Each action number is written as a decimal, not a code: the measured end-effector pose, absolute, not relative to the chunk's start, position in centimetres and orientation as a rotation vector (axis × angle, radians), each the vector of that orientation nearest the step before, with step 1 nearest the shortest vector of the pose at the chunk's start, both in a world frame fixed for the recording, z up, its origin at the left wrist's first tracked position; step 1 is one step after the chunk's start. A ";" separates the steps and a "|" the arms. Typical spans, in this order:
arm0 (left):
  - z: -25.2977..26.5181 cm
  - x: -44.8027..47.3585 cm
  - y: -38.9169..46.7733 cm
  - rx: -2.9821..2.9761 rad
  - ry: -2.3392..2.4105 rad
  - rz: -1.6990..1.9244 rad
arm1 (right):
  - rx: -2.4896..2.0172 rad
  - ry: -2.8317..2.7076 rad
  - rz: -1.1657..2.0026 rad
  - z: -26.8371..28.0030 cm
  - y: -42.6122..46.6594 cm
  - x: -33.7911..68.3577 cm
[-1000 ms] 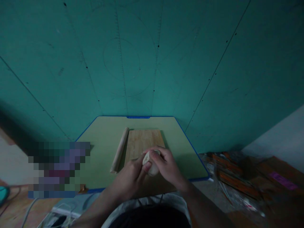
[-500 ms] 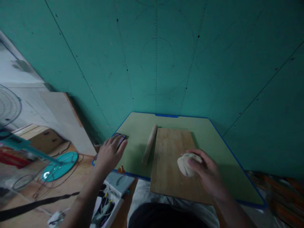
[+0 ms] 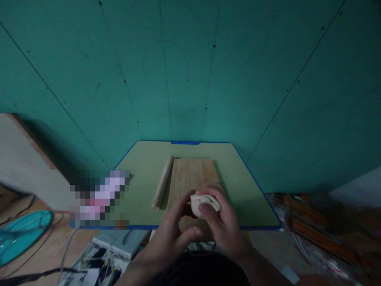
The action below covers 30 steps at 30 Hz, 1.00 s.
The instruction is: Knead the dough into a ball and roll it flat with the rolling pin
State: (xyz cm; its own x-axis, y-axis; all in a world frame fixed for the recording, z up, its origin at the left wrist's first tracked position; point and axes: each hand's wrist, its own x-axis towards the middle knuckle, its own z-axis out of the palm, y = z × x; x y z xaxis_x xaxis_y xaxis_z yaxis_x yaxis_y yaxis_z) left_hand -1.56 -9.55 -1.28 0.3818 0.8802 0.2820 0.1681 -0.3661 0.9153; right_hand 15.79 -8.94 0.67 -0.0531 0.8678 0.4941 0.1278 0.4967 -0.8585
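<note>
A pale, folded lump of dough (image 3: 205, 203) is in my right hand (image 3: 222, 216), whose thumb presses on its near face while the fingers wrap behind it. My left hand (image 3: 175, 228) is cupped at the dough's left side, thumb well apart from the fingers. Its fingertips are at the dough's edge; whether they touch it I cannot tell. Both hands are above the near part of a wooden board (image 3: 192, 172). Left of the board lies a wooden rolling pin (image 3: 163, 180), slanting away from me.
The light green table (image 3: 238, 178) has a blue rim and stands against a green wall (image 3: 247, 79). A pixelated patch (image 3: 104, 194) covers its left corner. Below on the left is an open box of cables (image 3: 98, 258), with a turquoise fan base (image 3: 26, 234) farther left.
My left hand has left the phone at the table's left edge and come over to the dough. My right hand still grips the dough. The view has turned to the right.
</note>
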 end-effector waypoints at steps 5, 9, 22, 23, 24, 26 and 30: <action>-2.0 0.0 -9.1 1.766 0.982 1.127 | -0.784 -1.545 0.887 1.2 -8.9 16.1; -2.0 -0.4 -9.3 1.807 0.948 1.153 | -0.763 -1.507 1.192 1.3 -8.6 16.2; -1.1 0.5 -8.1 1.117 1.061 0.990 | -0.803 -2.055 0.323 0.3 -6.3 16.2; -1.0 0.6 -8.1 1.075 1.039 0.974 | -0.789 -2.064 0.308 0.2 -6.0 16.4; -1.0 0.7 -8.2 1.051 1.012 0.957 | -0.797 -2.052 0.321 0.1 -5.8 16.6; -1.0 1.0 -8.3 1.076 0.939 0.944 | -0.868 -1.940 0.443 0.1 -5.5 16.9; -1.6 1.2 -8.2 1.422 0.806 1.044 | -1.013 -1.422 0.823 -0.1 -5.7 16.7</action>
State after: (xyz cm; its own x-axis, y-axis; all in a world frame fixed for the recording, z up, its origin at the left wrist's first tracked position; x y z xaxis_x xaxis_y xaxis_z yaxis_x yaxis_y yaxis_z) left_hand 1.20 -8.24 -1.57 0.3708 0.9167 0.1491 -0.0876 -0.1253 0.9882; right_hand 16.65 -5.71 -0.09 0.0210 0.9219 0.3868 0.1234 0.3816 -0.9161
